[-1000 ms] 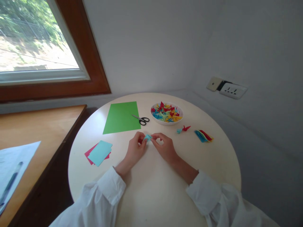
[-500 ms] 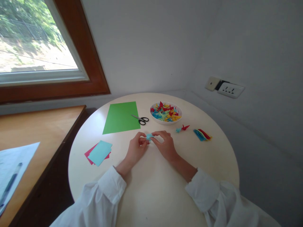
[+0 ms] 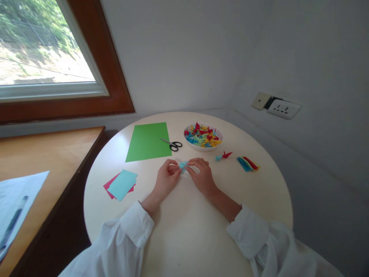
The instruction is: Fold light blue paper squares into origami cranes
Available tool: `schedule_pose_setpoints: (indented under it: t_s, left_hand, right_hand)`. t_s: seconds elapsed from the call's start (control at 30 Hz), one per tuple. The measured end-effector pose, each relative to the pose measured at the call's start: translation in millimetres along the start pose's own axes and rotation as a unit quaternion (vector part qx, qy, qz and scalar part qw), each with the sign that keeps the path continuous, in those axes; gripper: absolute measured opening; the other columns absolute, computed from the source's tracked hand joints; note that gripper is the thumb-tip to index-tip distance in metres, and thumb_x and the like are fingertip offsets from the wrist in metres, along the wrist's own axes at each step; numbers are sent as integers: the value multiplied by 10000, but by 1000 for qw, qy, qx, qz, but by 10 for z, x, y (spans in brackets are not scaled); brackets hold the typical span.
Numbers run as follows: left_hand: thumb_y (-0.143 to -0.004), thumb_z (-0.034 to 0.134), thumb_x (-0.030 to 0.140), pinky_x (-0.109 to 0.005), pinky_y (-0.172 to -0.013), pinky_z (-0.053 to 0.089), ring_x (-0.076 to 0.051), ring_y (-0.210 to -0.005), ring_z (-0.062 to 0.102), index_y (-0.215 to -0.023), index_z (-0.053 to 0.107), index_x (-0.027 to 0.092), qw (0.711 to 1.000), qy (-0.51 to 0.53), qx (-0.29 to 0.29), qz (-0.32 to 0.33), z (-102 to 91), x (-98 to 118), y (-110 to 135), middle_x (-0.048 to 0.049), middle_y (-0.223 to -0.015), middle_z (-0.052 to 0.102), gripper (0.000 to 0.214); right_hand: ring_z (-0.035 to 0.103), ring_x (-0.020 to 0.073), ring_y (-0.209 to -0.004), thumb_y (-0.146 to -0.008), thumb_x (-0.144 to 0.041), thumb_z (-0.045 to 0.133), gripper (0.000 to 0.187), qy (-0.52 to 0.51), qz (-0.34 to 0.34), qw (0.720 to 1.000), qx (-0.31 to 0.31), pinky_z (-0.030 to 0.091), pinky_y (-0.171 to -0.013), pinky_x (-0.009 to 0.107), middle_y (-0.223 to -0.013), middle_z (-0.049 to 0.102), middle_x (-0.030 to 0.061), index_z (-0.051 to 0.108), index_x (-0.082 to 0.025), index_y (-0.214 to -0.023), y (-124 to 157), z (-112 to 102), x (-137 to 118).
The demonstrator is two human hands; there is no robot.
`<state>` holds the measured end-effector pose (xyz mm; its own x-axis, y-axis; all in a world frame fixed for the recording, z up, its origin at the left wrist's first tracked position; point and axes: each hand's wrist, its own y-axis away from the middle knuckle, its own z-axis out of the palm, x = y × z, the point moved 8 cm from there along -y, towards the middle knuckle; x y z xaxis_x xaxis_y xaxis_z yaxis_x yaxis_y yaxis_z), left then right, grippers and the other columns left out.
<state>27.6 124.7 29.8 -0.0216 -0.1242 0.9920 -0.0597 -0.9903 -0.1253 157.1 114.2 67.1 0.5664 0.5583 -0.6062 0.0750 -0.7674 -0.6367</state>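
Over the middle of the round table, a small light-blue folded paper (image 3: 183, 165) is pinched between both hands. My left hand (image 3: 167, 176) grips its left side with thumb and fingers. From the right, my right hand (image 3: 202, 175) pinches the other side, fingers curled. The fingers partly cover the paper, so its exact folded shape is hard to make out. Beyond my right hand lie a small light-blue paper piece (image 3: 218, 158) and a red paper crane (image 3: 227, 154), close together on the table.
A white bowl (image 3: 203, 148) of colourful paper cranes stands at the back. Black-handled scissors (image 3: 174, 146) lie partly on a green sheet (image 3: 147, 142). Light-blue and pink paper squares (image 3: 122, 185) are at left, folded coloured papers (image 3: 248, 164) at right. A wooden desk (image 3: 72, 144) stands beside the table.
The light-blue paper has turned slightly between my fingers and shows more of its surface. Both hands stay in nearly the same place. The whole view has shifted a little.
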Motion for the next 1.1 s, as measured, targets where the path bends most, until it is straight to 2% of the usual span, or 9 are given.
schedule_pose_setpoints:
  t_s: [0.23, 0.47, 0.77, 1.1]
  left_hand:
    - [-595, 696, 281, -202, -510, 393, -107, -536, 570, -764, 457, 172, 998, 37, 21, -41, -21, -15, 3, 8, -585, 645, 312]
    - [-558, 710, 247, -206, -523, 388, -102, -527, 565, -753, 467, 171, 993, 84, 23, -74, -12, -66, 29, 14, -580, 658, 321]
    - [-562, 689, 205, -198, -526, 373, -81, -497, 532, -772, 463, 171, 992, 99, 26, -74, -23, -48, 30, 37, -543, 634, 309]
    - [-555, 699, 240, -233, -567, 423, -106, -537, 569, -782, 461, 178, 994, 89, 29, -63, -32, -31, 26, 22, -578, 649, 335]
  right_hand:
    - [598, 180, -773, -739, -193, 624, 30, -7, -17, 1000, 2, 380, -748, 344, -766, 673, 15, 613, -218, -725, 1, -11, -40]
    - [604, 171, -753, -742, -120, 584, 120, 0, -56, 998, -12, 382, -721, 338, -765, 686, 11, 634, -228, -724, -6, -16, -143]
    - [598, 167, -773, -745, -112, 581, 131, 18, -82, 996, -27, 382, -725, 332, -781, 688, 16, 650, -223, -737, 10, 22, -173]
    - [587, 167, -787, -763, -119, 556, 154, 26, -96, 994, -44, 384, -725, 330, -804, 685, 18, 656, -235, -744, 18, 72, -150]
